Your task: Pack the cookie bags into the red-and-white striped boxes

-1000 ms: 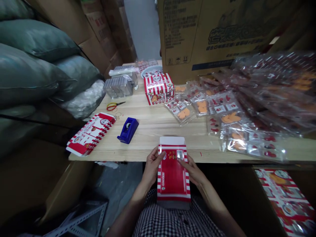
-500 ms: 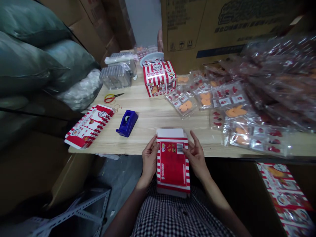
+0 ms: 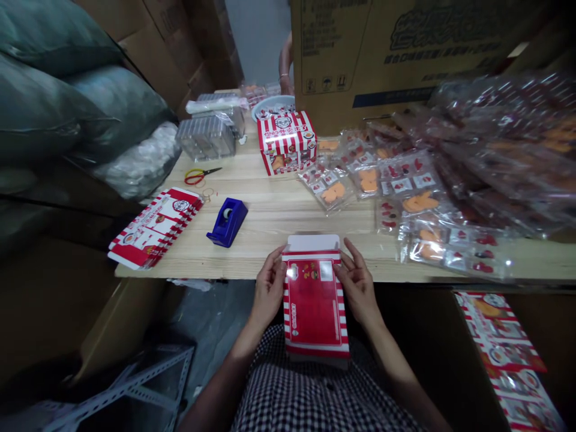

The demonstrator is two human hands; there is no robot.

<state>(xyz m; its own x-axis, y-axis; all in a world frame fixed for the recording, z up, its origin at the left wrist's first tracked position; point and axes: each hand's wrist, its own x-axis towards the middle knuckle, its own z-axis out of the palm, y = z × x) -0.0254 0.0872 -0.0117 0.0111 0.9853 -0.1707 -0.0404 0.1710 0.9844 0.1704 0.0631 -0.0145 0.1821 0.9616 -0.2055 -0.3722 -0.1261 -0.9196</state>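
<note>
Between my hands is a red-and-white striped cardboard box [image 3: 314, 306], its white end flap standing out at the top. My left hand [image 3: 270, 285] grips its left edge, thumb toward the front panel. On the opposite edge, my right hand [image 3: 357, 285] holds it with the thumb near the white label patch and the index finger raised. The box is over my lap at the table's front edge. A blue tape dispenser [image 3: 228, 223] stands to the left on the table, beside a stack of flat striped cartons [image 3: 157, 228]. Farther back is an assembled striped box [image 3: 288, 143].
Scissors [image 3: 202, 175] lie behind the dispenser, near clear plastic cases [image 3: 207, 138]. Clear packets [image 3: 418, 186] pile up on the right. A large carton [image 3: 342, 54] stands behind. Another person's arm [image 3: 286, 63] reaches by a pale basin [image 3: 272, 107]. Printed cartons [image 3: 504, 336] lie low right.
The held box has tilted slightly, and glare now falls on its upper panel. The other person's arm shows more above the basin. My view has shifted a little.
</note>
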